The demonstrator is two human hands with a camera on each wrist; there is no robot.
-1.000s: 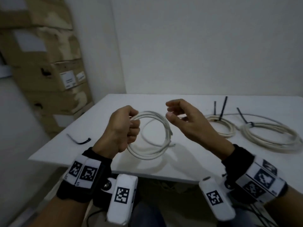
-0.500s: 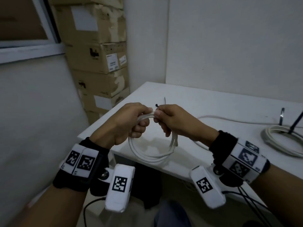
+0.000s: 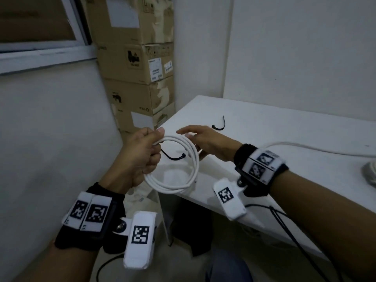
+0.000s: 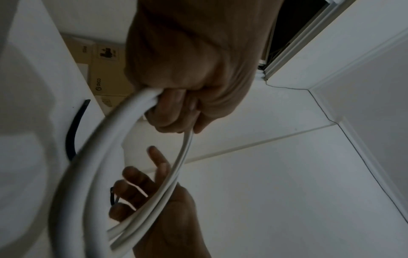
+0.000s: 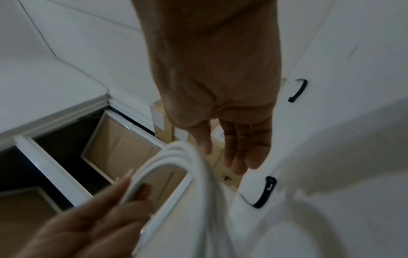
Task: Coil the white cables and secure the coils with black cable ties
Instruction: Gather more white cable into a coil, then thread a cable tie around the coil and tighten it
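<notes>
My left hand grips a white cable coil at its upper left, holding it upright over the table's near left corner; the left wrist view shows the fingers curled round the strands. My right hand is stretched out flat just beyond the coil, fingers straight and holding nothing. Whether it touches the coil is unclear. One black cable tie lies on the table, seen through the coil. A second tie lies farther back.
The white table stands in a corner against white walls. A loose white cable runs across it to the right, and part of another coil shows at the right edge. Stacked cardboard boxes stand left of the table.
My right hand has let go of the coil and opened, reaching out over the table's left corner. The view has swung left, bringing two cable ties into sight. My left hand keeps its grip.
</notes>
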